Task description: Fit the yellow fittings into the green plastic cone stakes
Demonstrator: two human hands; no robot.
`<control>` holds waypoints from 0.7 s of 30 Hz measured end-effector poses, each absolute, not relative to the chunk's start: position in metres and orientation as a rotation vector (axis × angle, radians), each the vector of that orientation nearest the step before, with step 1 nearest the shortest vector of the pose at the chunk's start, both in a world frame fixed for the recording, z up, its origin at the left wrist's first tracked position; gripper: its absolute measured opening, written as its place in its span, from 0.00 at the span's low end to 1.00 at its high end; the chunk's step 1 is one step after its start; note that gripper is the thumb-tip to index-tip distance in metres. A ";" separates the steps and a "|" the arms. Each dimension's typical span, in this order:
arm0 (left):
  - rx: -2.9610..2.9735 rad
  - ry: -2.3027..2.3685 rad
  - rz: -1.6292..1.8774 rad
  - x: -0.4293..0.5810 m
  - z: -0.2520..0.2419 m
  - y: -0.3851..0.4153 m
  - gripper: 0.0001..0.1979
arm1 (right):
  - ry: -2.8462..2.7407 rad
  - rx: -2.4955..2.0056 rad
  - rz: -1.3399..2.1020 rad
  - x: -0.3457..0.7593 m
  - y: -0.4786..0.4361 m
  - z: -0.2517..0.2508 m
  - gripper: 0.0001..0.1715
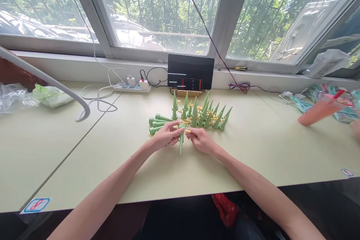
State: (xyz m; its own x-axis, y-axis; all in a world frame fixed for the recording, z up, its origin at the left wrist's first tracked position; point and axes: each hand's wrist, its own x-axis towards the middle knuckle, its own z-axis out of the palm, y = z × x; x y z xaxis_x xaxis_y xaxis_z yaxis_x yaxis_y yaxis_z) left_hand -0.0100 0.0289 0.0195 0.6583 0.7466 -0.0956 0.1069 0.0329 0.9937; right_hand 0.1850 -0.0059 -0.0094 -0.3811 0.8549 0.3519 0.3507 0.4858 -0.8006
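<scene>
1. Green plastic cone spike (181, 140): I hold it between both hands just above the pale worktop (253, 150). Its wide head is up and its tip points down and toward me.
2. Left hand (165, 135): the fingers are closed round the head of the spike from the left side.
3. Right hand (201, 140): the fingers are closed in a pinch on the small yellow plastic piece (188, 131) that juts from the right side of the head.
4. Handling, as I judge it: the spike looks light, hollow and stiff. The smooth taper would slip through a loose grip, so the ribbed head is the place to take hold, never the thin tip, which could bend or snap. The yellow piece is tiny and easily dropped, so it wants a fingertip pinch with little force.
5. Group of upright green cones (202, 114): they stand just behind my hands, packed close, with yellow bits scattered among them.
6. Green cones lying on their sides (157, 122): they rest just behind the left hand, stacked roughly side by side.
7. Black tablet (190, 69): it leans against the window sill behind the cones, with a dark phone (189, 83) propped in front of it.
8. White power strip (132, 87): it lies to the left of the tablet, with cables trailing across the worktop.
9. Another person's hand (356, 127): it shows at the far right edge, well apart from mine.
</scene>
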 end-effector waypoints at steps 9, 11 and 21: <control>1.612 0.786 0.629 -0.009 0.016 0.027 0.18 | -1.795 -1.047 1.093 0.184 -0.007 -0.007 0.15; 1.643 0.786 0.640 -0.009 0.013 0.029 0.18 | -1.700 -1.041 1.297 0.183 -0.008 -0.005 0.18; 1.940 0.906 0.932 0.004 0.007 0.018 0.09 | -1.072 -0.780 2.037 0.191 -0.006 0.007 0.17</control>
